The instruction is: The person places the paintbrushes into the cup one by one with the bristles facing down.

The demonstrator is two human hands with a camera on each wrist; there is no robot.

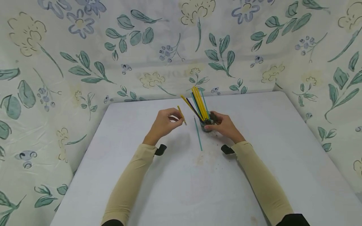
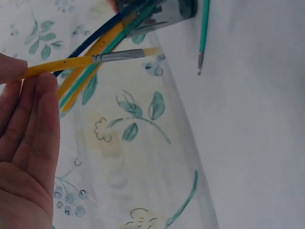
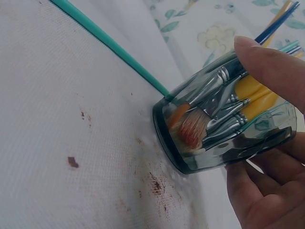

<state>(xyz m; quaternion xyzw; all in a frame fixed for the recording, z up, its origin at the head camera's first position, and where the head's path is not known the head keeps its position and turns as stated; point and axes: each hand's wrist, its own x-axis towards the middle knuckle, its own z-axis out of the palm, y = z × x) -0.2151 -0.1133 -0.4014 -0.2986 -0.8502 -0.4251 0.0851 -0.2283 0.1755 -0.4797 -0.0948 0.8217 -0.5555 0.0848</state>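
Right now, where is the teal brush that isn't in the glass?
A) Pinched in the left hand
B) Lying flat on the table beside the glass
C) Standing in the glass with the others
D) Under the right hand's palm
B: the teal brush lies flat on the table, apart from both hands, next to the glass that the right hand grips; the left hand pinches a yellow brush.

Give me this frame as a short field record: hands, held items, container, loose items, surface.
left hand: pinches a yellow paintbrush, lifted off the table
right hand: grips the glass cup on the table
glass cup contents: yellow, teal and dark-handled brushes, bristles down, handles leaning toward the left hand
loose item: teal paintbrush lying flat on the table between the hands, one end beside the cup
surface: pale table with brown stains near the cup
backdrop: floral cloth behind and at the sides
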